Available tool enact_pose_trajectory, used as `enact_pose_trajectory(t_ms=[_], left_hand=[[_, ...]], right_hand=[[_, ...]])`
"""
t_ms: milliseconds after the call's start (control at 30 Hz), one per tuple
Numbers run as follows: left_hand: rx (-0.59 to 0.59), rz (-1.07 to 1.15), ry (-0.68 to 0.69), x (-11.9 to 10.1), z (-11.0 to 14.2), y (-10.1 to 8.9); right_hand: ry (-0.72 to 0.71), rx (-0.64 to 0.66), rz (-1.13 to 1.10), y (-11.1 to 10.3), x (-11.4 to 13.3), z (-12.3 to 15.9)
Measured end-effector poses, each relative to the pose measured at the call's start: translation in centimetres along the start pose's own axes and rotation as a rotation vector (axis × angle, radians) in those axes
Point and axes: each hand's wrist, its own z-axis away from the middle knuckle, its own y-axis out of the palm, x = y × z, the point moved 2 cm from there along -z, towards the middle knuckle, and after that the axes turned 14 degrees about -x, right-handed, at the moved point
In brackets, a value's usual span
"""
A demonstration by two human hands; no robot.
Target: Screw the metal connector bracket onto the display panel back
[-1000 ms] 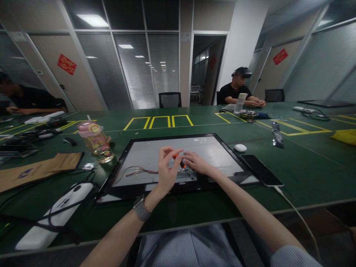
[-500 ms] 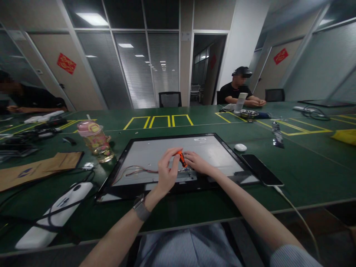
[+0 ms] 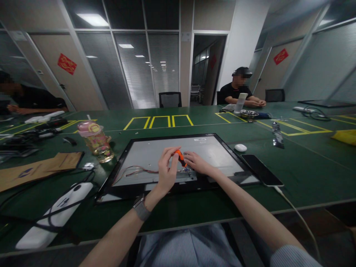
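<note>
In the head view, an orange and black screwdriver [image 3: 180,157] is tilted, its lower end over a small circuit board [image 3: 185,171] near the front edge of a flat display panel [image 3: 154,150]. My left hand [image 3: 168,167] is closed around the screwdriver's handle, thumb and fingers pinching its upper part. My right hand [image 3: 197,162] lies low over the panel just right of the screwdriver, fingers stretched toward its lower end. What the right fingertips touch is too small to make out. Thin coloured wires [image 3: 136,169] run across the panel's left side toward the board.
Left of the panel stand a pink-lidded bottle [image 3: 96,141], a brown paper bag [image 3: 41,168] and a white power strip [image 3: 55,215] with black cables. On the right lie a phone [image 3: 261,168] on a cord and a white earbud case [image 3: 240,148]. Two people sit across the table.
The top of the screwdriver has tipped slightly to the left in my left hand. My right hand stays nearly in place.
</note>
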Motion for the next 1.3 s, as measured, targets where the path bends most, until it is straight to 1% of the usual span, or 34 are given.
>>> enact_pose_trajectory(t_ms=[67, 200, 300, 467, 667, 867, 1067, 1133, 1300], left_hand=[[0.004, -0.008, 0.004, 0.01, 0.02, 0.04], [-0.049, -0.055, 0.025, 0.2, 0.02, 0.05], [-0.063, -0.069, 0.008, 0.3, -0.06, 0.05], [-0.029, -0.036, -0.021, 0.23, -0.21, 0.04], [-0.008, -0.046, 0.033, 0.13, -0.04, -0.05], [0.086, 0.03, -0.028, 0.52, 0.38, 0.29], [0.022, -0.052, 0.09, 0.07, 0.08, 0.12], [0.025, -0.056, 0.092, -0.11, 0.01, 0.01], [0.087, 0.023, 0.043, 0.02, 0.23, -0.01]], right_hand=[[0.001, -0.004, -0.001, 0.0, 0.02, 0.0], [0.016, -0.012, 0.007, 0.02, -0.06, 0.01], [0.004, -0.001, 0.007, 0.06, -0.12, 0.01], [-0.012, -0.022, 0.001, 0.12, -0.2, -0.04], [0.002, -0.021, 0.016, 0.18, -0.2, -0.03], [-0.038, -0.014, 0.004, 0.12, -0.17, -0.05], [-0.019, -0.013, -0.012, 0.06, -0.14, 0.04], [-0.01, -0.012, -0.008, 0.0, -0.07, 0.06], [-0.025, -0.002, 0.017, -0.17, 0.16, -0.04]])
